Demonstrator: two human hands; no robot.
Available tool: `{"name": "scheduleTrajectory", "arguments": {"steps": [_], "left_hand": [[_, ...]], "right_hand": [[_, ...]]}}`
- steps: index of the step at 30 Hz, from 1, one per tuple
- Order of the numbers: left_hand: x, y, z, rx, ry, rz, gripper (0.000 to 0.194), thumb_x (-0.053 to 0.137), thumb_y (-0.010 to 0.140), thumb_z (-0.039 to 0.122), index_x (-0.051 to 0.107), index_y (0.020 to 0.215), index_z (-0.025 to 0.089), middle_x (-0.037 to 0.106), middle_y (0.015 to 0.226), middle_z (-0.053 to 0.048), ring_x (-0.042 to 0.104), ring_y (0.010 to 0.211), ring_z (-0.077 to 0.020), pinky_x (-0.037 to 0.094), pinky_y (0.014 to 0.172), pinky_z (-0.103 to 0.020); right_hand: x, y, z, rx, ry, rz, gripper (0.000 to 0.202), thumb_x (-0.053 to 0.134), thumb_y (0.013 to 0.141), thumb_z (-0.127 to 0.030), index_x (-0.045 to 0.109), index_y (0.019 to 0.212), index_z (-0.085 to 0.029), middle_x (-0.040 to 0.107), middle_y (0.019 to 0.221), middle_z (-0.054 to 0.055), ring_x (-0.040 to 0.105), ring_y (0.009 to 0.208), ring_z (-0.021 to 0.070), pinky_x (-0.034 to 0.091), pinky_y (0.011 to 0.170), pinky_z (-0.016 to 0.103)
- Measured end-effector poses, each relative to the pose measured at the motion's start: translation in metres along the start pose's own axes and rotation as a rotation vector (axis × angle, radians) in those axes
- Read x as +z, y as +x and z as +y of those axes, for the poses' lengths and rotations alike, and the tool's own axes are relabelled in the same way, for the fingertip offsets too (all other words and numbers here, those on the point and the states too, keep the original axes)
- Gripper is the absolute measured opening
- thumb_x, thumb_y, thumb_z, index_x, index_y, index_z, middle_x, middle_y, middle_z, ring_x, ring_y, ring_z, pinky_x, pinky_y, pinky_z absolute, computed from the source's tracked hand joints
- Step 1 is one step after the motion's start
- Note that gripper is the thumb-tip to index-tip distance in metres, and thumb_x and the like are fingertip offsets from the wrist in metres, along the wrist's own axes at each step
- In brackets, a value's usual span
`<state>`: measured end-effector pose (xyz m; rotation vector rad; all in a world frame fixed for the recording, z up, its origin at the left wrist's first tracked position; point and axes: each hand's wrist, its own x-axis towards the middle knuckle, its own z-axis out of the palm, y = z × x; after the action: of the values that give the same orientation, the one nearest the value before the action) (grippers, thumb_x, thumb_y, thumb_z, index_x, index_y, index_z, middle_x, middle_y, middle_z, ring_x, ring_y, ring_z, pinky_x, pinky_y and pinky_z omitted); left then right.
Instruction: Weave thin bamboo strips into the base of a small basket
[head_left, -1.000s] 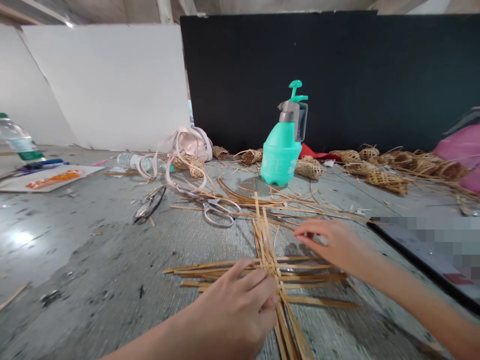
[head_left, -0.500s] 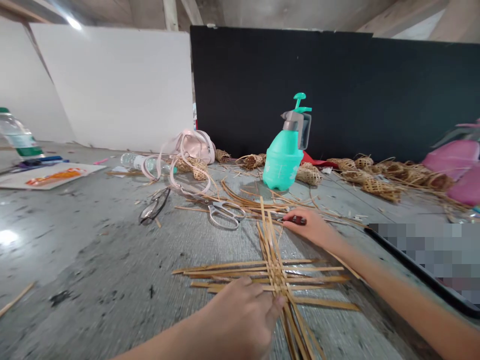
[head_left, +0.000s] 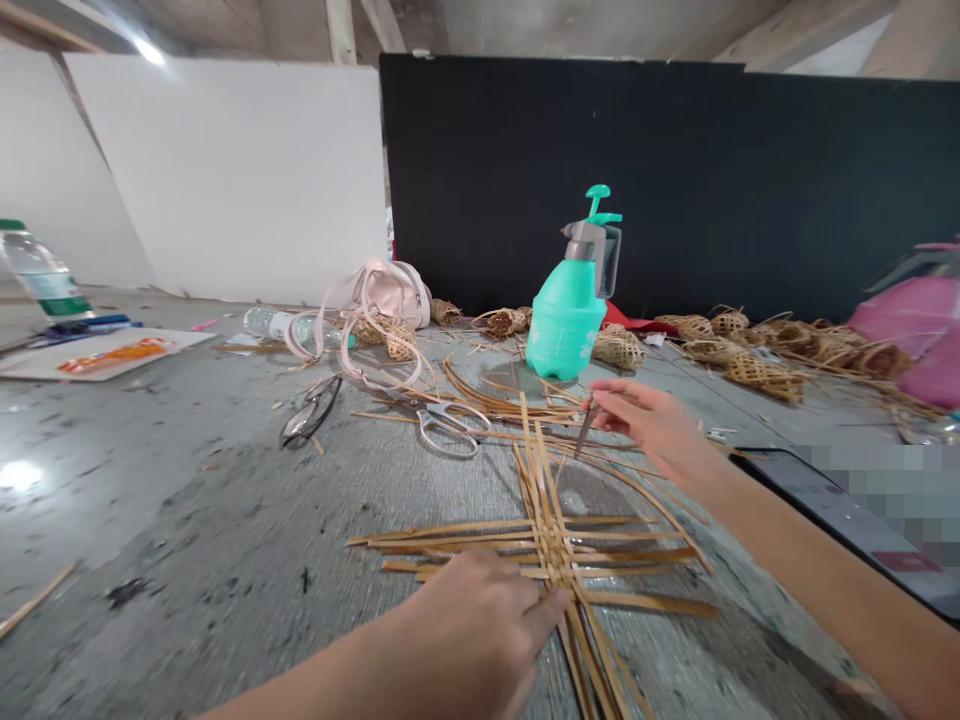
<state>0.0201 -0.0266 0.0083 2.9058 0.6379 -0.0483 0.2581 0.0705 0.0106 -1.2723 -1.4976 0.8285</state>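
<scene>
A cross-shaped weave of bamboo strips (head_left: 555,545) lies flat on the grey table, with loose strip ends spreading to all four sides. My left hand (head_left: 480,625) rests on its lower left, fingers bent and thumb pressed near the woven centre, holding it down. Above the table, beyond the weave's far right, my right hand (head_left: 637,420) is closed round a small knife (head_left: 583,432). The knife's narrow grey blade points down, and my fingers hide most of its handle. White-handled scissors (head_left: 454,430) lie left of the weave's far end.
A green spray bottle (head_left: 566,320) stands behind the loose strips. Small woven baskets (head_left: 765,378) line the black board. Eyeglasses (head_left: 311,412) and a pink bag (head_left: 394,290) lie to the left. A phone (head_left: 817,510) lies beside my right forearm.
My right hand has lifted and moved slightly right and away from me, turning the knife so its blade points downward. My left hand stays on the weave.
</scene>
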Motion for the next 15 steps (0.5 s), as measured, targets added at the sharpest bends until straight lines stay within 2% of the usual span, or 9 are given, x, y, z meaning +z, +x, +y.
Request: {"name": "scheduleTrajectory", "arguments": {"steps": [3,9,15], "left_hand": [[-0.001,0.000,0.001,0.006,0.028,0.011,0.038,0.039,0.085,0.012,0.045,0.122,0.007,0.064,0.100,-0.010,0.060,0.089,-0.0223,0.048,0.078,-0.034],[0.001,0.002,-0.001,0.021,0.095,-0.016,0.041,0.042,0.085,0.013,0.042,0.125,0.004,0.065,0.095,-0.010,0.060,0.082,-0.0223,0.049,0.074,-0.035],[0.005,0.001,-0.001,0.050,0.105,0.022,0.040,0.043,0.084,0.013,0.043,0.123,0.005,0.065,0.093,-0.008,0.060,0.080,-0.0219,0.049,0.071,-0.034]], "right_hand": [[0.008,-0.007,-0.020,0.013,0.037,-0.075,0.028,0.061,0.071,-0.043,0.061,0.087,-0.020,0.064,0.080,0.003,0.056,0.065,0.0139,0.047,0.067,0.031],[0.033,-0.015,-0.053,0.010,0.039,-0.353,0.019,0.062,0.071,-0.036,0.064,0.081,-0.019,0.062,0.076,0.002,0.054,0.061,0.0116,0.045,0.060,0.027],[0.054,-0.002,-0.059,-0.015,-0.016,-0.538,0.013,0.066,0.068,-0.031,0.064,0.067,-0.018,0.060,0.063,-0.001,0.050,0.056,0.0100,0.038,0.052,0.023]]}}
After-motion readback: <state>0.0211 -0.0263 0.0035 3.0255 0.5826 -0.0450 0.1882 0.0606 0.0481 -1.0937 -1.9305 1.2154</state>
